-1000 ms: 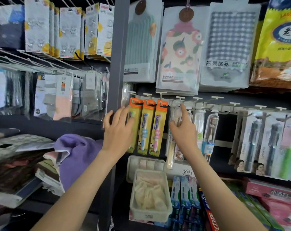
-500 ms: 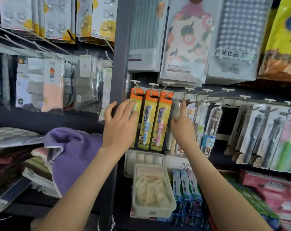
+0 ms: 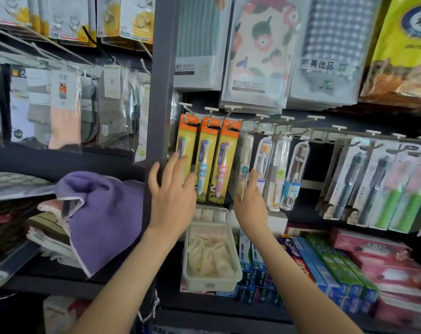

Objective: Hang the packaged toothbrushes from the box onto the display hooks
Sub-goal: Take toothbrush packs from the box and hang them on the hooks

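A shop: packaged toothbrushes on display hooks, probably toothpaste boxes below.

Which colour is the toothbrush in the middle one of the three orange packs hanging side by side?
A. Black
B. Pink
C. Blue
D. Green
C: the middle orange pack shows a blue-handled brush. The pink brush hangs in the right orange pack, and the left hand touches the left orange pack.

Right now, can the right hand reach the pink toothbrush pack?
Probably yes: the right hand is just beside the pink toothbrush pack, whose front hangs uncovered; the left hand is further left.
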`<state>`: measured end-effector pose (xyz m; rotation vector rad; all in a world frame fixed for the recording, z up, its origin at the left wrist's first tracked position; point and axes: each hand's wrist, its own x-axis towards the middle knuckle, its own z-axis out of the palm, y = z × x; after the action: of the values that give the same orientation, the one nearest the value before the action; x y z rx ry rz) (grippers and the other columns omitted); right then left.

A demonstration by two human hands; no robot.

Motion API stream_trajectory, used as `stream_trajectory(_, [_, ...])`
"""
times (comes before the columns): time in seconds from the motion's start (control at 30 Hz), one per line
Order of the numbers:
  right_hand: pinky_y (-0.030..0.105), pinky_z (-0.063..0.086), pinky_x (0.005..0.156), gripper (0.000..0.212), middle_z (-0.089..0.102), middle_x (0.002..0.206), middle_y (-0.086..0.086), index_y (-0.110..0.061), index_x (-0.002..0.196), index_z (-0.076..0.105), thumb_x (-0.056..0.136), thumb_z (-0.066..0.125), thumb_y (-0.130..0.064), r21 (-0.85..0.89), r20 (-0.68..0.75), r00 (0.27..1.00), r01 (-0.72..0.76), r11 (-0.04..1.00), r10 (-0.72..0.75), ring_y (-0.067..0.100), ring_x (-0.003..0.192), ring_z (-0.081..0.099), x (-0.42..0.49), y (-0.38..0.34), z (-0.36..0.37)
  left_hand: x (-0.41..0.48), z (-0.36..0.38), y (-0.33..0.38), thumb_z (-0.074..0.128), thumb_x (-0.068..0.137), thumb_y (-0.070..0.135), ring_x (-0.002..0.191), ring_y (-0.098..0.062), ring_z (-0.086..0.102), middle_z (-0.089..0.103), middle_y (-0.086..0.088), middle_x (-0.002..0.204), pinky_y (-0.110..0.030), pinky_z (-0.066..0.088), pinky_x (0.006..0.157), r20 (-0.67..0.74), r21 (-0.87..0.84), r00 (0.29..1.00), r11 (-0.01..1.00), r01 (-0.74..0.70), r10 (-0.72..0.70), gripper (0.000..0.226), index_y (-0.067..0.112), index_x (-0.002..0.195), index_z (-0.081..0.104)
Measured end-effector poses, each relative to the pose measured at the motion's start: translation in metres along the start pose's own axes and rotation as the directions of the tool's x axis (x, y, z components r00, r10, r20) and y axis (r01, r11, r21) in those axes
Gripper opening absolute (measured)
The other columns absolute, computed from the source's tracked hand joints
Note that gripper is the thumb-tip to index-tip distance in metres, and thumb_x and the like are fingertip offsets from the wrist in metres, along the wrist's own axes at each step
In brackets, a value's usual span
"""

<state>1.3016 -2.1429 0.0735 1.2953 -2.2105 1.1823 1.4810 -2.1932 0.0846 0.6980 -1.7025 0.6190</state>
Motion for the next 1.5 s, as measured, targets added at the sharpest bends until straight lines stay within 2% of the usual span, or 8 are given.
stream_trajectory(0.3, [0.032,0.039,0.093,0.060,0.046,0.137,0.009,-0.015,0.153,0.013,0.100,0.042,-0.019,-0.004,0.267,0.954,0.142,0.990,-0.135,0.026,0.122,0.043,-0.112,0.040,-0.034,-0.129,-0.002,0.096,0.071,0.072,0.012,0.096,-0.025,0.065,0.067,-0.008,0.105,-0.035,0.054,0.081,0.475,-0.281,0.880,0.947,0.157,-0.004,0.022,0.013,0.093,0.072])
stream_trajectory(0.4, [0.028,0.046,0.089,0.053,0.058,0.124,0.005,-0.015,0.147,0.032,0.097,0.049,-0.020,-0.039,0.321,0.925,0.230,0.972,-0.206,0.022,0.112,0.057,-0.149,0.081,-0.033,-0.166,-0.013,0.130,0.086,0.059,0.018,0.083,-0.015,0.068,0.068,0.002,0.098,-0.025,0.055,0.067,0.688,-0.287,0.725,0.908,0.304,-0.026,0.041,0.018,0.097,0.073])
stream_trajectory(0.57, [0.010,0.045,0.054,0.045,0.066,0.077,-0.013,-0.023,0.119,0.049,0.076,0.045,-0.036,-0.004,0.392,0.872,0.322,0.947,-0.295,0.003,0.062,0.064,-0.237,0.161,-0.016,-0.245,-0.029,0.193,0.049,0.093,0.025,0.117,-0.010,0.055,0.051,0.006,0.130,-0.020,0.042,0.094,0.843,-0.221,0.536,0.883,0.415,-0.041,0.041,0.024,0.134,0.049])
stream_trajectory(0.73, [0.017,0.047,0.054,0.045,0.068,0.079,-0.003,-0.017,0.115,0.054,0.076,0.042,-0.036,0.011,0.614,0.774,0.188,0.982,-0.155,0.013,0.061,0.066,-0.368,0.259,0.018,-0.399,-0.049,0.246,0.043,0.090,0.029,0.117,-0.016,0.056,0.053,0.003,0.133,-0.027,0.045,0.096,0.992,0.008,0.101,0.861,0.509,-0.070,0.047,0.028,0.137,0.040])
stream_trajectory(0.83, [0.027,0.054,0.073,0.045,0.067,0.107,0.009,-0.015,0.131,0.048,0.089,0.044,-0.032,-0.082,0.797,0.601,0.009,0.997,0.060,0.022,0.090,0.068,-0.455,0.321,0.043,-0.497,-0.071,0.261,0.040,0.096,0.039,0.115,-0.020,0.052,0.052,0.002,0.132,-0.033,0.044,0.094,0.980,0.147,-0.191,0.868,0.475,-0.062,0.040,0.030,0.134,0.043])
stream_trajectory(1.07, [0.036,0.044,0.095,0.059,0.046,0.139,0.011,-0.017,0.150,0.019,0.098,0.045,-0.024,-0.399,0.878,0.197,-0.204,0.894,0.437,0.028,0.122,0.050,-0.615,0.449,0.094,-0.675,-0.075,0.266,0.035,0.101,0.030,0.125,-0.020,0.049,0.038,-0.001,0.149,-0.031,0.044,0.094,0.886,0.208,-0.463,0.908,0.364,-0.017,0.048,0.026,0.149,0.027])
stream_trajectory(1.33, [0.044,0.027,0.112,0.080,0.020,0.155,0.009,-0.011,0.153,0.004,0.094,0.056,-0.028,-0.361,0.930,0.005,0.180,0.915,0.367,0.028,0.140,0.025,-0.722,0.532,0.211,-0.806,-0.034,0.270,0.041,0.101,0.030,0.131,-0.026,0.041,0.032,-0.007,0.150,-0.035,0.039,0.101,0.783,0.214,-0.622,0.942,0.258,-0.007,0.055,0.017,0.150,0.021])
stream_trajectory(1.5, [0.046,0.034,0.106,0.066,0.026,0.151,0.013,-0.014,0.150,0.015,0.097,0.049,-0.032,-0.262,0.940,-0.122,0.341,0.903,0.319,0.032,0.138,0.029,-0.776,0.567,0.257,-0.841,-0.018,0.269,0.043,0.100,0.030,0.126,-0.025,0.042,0.036,-0.007,0.144,-0.036,0.041,0.100,0.820,0.132,-0.571,0.956,0.261,0.042,0.050,0.015,0.146,0.027])
